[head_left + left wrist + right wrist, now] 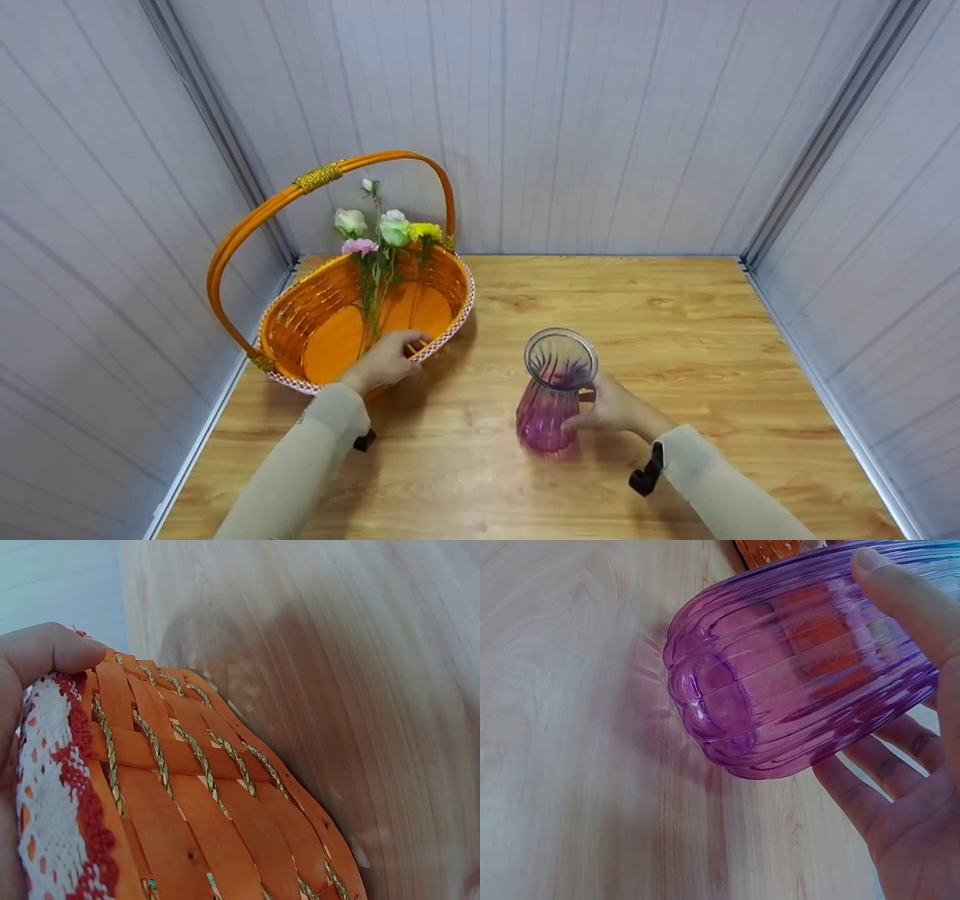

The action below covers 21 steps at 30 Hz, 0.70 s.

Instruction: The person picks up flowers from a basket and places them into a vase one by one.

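Observation:
An orange woven basket (pixel 296 319) with a tall arched handle stands at the left of the table. My left hand (pixel 384 362) grips its near rim, the thumb on the outside in the left wrist view, over the red-and-white lace trim (pixel 56 787). Inside the basket lean several cut flowers (pixel 394 227): white-green, pink and yellow blooms on long green stems. A ribbed glass vase (pixel 547 420), clear at the flared mouth and pink-purple toward its base, is held by my right hand (pixel 616 405). Thumb and fingers wrap the vase's side in the right wrist view.
The wood-grain table (pixel 645 307) is bounded by pale panelled walls (pixel 525 127) at the back and both sides. The basket's handle (pixel 251 221) arches high over the basket, near the left wall. A stretch of tabletop separates basket and vase.

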{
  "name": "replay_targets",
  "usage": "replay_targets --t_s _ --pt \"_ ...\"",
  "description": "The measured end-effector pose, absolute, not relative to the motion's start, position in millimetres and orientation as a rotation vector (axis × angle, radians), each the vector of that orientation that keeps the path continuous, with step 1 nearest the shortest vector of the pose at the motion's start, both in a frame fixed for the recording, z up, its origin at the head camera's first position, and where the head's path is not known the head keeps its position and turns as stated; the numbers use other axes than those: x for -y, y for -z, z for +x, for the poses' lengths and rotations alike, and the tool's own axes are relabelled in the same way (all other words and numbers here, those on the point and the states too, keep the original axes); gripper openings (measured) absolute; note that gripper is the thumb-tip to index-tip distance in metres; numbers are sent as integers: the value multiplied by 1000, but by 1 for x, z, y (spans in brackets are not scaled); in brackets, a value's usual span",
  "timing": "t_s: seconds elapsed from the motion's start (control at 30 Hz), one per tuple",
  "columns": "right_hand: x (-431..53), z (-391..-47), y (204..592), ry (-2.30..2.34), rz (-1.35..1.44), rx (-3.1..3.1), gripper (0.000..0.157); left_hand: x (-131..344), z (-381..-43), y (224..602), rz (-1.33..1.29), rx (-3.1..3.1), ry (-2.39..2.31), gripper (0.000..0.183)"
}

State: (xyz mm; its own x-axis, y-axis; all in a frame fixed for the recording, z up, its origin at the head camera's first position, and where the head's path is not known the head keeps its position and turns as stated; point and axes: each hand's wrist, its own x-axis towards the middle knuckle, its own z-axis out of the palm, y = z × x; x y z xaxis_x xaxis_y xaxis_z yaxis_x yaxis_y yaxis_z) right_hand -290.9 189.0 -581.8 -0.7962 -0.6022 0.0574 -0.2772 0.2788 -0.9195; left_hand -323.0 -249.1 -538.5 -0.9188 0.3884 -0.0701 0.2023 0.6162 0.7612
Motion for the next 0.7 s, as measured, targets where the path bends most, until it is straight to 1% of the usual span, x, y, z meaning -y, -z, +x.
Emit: replay_targets --t_s 0.23,0.7 --pt "-182 -306 581 1508 -821 -2196 87 251 -324 542 519 -2635 -1174 46" --pt "-169 -335 582 1457 -867 -2199 89 248 -323 540 484 -2672 -1130 49"
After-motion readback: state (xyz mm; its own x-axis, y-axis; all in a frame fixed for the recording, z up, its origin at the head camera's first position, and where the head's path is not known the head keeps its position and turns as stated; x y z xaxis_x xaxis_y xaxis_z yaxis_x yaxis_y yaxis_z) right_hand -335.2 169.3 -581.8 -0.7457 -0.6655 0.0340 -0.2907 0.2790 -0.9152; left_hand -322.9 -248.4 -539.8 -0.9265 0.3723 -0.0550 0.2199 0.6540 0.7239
